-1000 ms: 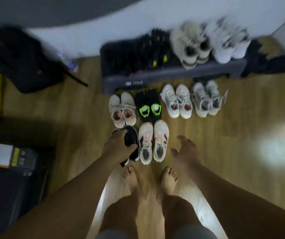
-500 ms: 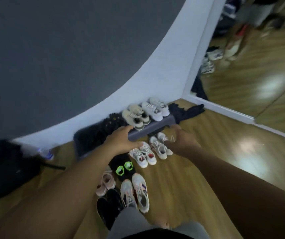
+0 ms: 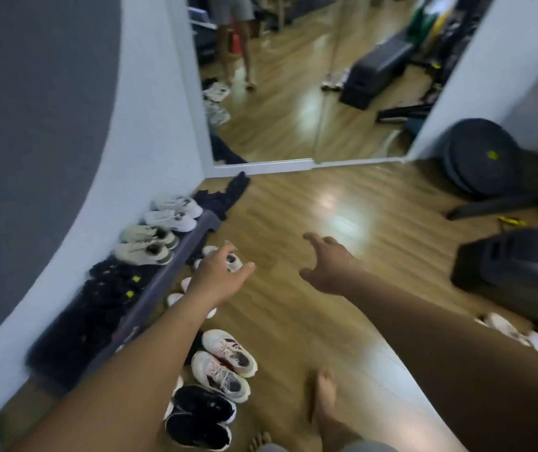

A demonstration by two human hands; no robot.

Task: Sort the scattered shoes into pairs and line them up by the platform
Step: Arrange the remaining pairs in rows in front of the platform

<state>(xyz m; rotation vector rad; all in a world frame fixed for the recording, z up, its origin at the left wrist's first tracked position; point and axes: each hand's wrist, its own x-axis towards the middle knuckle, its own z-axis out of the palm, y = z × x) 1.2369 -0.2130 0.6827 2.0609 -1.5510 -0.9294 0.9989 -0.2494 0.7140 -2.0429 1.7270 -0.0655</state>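
Wood floor [image 3: 287,203] | white shoe [image 3: 235,262] beneath left hand [image 3: 217,277] | right hand [image 3: 329,265] spread

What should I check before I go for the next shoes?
1. Left hand free: ok, open, holding nothing.
2. Right hand free: ok, fingers spread, holding nothing.
3. Black pair side by side near the platform: ok.
4. Every shoe lined up: not ok, pale shoes lie far right, away from the platform.
5. Those pale shoes are a match: cannot tell, partly hidden and blurred.
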